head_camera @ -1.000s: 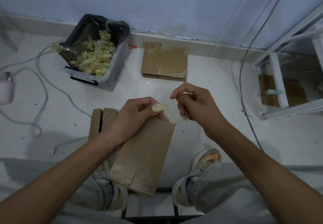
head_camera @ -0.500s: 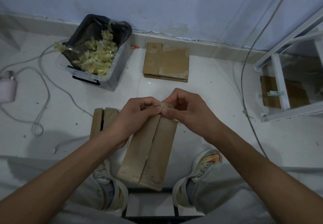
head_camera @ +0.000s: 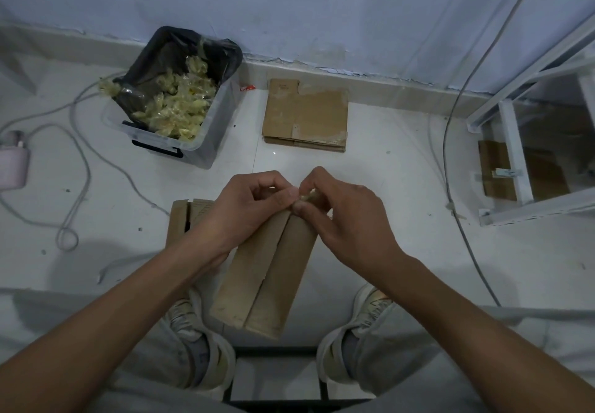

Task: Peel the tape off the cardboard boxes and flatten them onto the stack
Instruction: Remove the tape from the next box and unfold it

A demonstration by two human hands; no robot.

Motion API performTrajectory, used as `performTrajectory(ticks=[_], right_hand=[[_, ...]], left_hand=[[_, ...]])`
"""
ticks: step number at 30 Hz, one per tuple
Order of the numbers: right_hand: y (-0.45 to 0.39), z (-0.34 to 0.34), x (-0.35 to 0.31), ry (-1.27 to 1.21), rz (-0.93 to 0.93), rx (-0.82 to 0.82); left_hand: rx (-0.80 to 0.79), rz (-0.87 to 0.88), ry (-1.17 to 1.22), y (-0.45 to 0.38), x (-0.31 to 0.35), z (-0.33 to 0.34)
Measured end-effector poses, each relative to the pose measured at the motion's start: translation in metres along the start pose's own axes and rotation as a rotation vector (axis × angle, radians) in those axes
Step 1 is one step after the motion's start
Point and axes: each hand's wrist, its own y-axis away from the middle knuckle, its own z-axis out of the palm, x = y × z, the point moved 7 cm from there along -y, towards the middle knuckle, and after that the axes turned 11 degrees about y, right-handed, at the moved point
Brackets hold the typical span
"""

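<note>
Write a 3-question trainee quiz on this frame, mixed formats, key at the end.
1. True or false: the clear plastic bin with the black liner holds crumpled tape wads.
2. Multiple choice: where does the stack of flattened cardboard lie? A) on the person's lap B) on the floor by the wall, right of the bin C) inside the bin
3. Fill in: the left hand and the right hand meet at the far end of the held cardboard box, the right one pinching a bit of ____.

Key: 1 true; 2 B; 3 tape
</note>
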Motion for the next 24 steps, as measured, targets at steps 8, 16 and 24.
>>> performTrajectory(ticks=[8,16,24], right_hand=[[-0.006,0.004,0.008,-0.400,0.089,-0.133],[-0.008,0.021,0.017,-0.137,0.170,-0.361],[-0.011,0.001,0.025,-0.179,0.134,-0.126]], left_hand=[[0.047,-0.159,0.205,0.000,-0.008,-0.012],[-0.025,-0.064,-0.081,-0.001,-0.011,-0.002],[0.048,-0.050,-0.111,-0.007,-0.014,-0.006]])
